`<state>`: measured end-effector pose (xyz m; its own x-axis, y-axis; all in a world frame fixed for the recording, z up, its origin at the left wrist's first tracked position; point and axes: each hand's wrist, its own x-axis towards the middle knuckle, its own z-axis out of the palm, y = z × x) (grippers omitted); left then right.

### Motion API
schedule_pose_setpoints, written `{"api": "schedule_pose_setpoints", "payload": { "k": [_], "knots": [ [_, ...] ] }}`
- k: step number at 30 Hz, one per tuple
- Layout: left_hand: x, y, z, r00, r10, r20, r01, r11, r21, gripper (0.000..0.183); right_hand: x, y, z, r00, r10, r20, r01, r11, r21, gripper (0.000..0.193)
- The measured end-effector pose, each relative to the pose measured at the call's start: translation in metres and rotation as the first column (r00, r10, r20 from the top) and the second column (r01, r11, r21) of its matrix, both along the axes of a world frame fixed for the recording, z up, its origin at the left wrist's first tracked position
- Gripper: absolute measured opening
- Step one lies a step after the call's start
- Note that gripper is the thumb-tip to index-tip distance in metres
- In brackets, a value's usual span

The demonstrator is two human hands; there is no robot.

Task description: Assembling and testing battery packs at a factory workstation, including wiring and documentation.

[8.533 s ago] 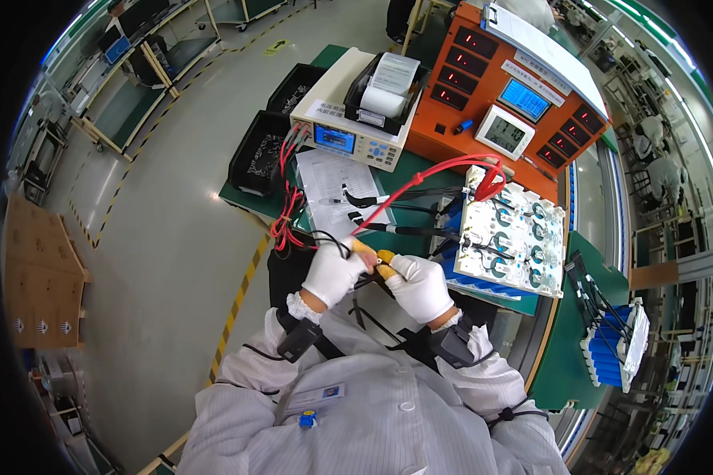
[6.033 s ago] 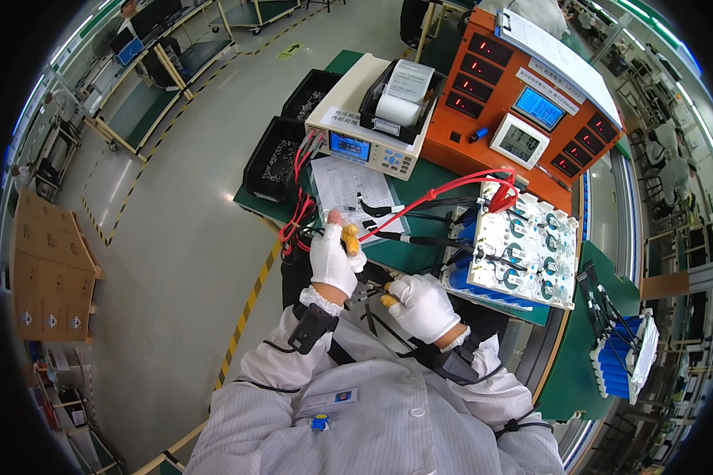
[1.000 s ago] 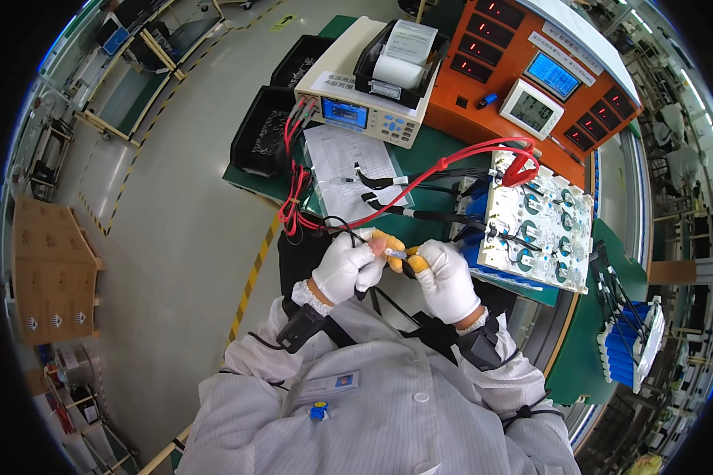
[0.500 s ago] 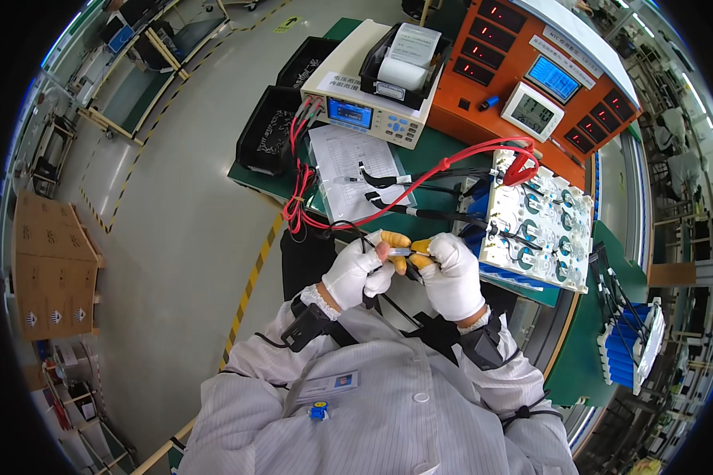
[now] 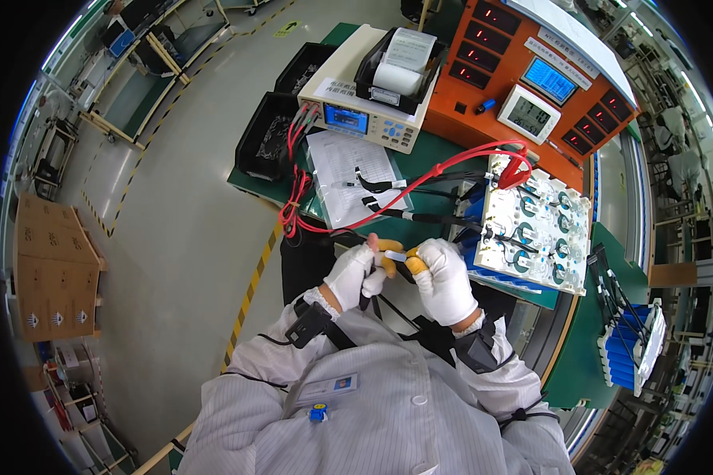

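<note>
The right hand (image 5: 444,283) pinched a small white tubular piece (image 5: 396,256), apparently for steadiness; whether the curled left hand (image 5: 352,273) gripped it was indeterminable.

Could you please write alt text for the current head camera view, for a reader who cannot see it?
A person's white-gloved right hand pinches a small pale piece close to the white-gloved left hand, in front of a green bench. Beyond are a beige meter with red leads, an orange instrument panel and a white-topped blue module.
</note>
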<state>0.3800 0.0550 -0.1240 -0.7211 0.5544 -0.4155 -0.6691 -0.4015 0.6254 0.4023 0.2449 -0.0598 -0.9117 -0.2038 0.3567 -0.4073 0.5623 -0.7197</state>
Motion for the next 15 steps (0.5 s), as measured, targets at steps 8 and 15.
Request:
{"api": "schedule_pose_setpoints", "payload": {
  "k": [8, 15],
  "knots": [
    [-0.07, -0.022, -0.003, 0.571, 0.052, -0.819, -0.793, 0.295, -0.534, 0.041, -0.002, 0.001, 0.004, 0.997, -0.007, 0.073, -0.008, 0.979, 0.203, 0.046],
    [-0.124, -0.037, -0.034, 0.564, -0.435, -0.703, -0.708, 0.184, -0.682, 0.028, -0.01, -0.012, 0.01, 0.971, -0.115, 0.208, 0.071, 0.975, 0.209, 0.053]
  ]
}}
